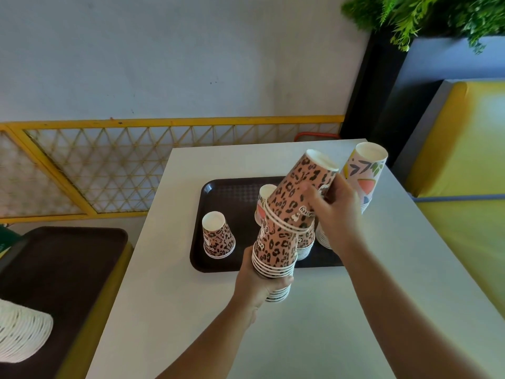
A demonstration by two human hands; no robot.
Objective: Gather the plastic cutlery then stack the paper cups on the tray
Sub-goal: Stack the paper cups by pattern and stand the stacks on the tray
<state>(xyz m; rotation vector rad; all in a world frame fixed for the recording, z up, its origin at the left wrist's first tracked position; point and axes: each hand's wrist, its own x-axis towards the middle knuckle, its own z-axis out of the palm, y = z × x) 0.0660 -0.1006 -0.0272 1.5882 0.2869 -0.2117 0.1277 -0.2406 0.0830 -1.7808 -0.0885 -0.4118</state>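
The left hand (257, 283) is wrapping its fingers round the lower rims of an inverted stack of pink leopard-print paper cups (274, 255), gripping it low, likely so the top stays free to receive more. The right hand (337, 212) is pinching the side of a tilted group of the same leopard-print cups (302, 192), whose rims are sitting over the top of the stack; the tilt suggests the cups are being eased on at an angle to seat them.

Just beyond the left hand, the dark brown plastic tray (218, 195) is lying on the white table (300, 337). On it, to the left of that hand, a single upturned leopard-print cup (218, 236) is standing alone, probably waiting to be added. Behind the right hand, a floral-patterned paper cup stack (366, 173) is rising past the tray's far right side. Another cup (263, 198) is partly hidden behind the held stack. No plastic cutlery is showing.
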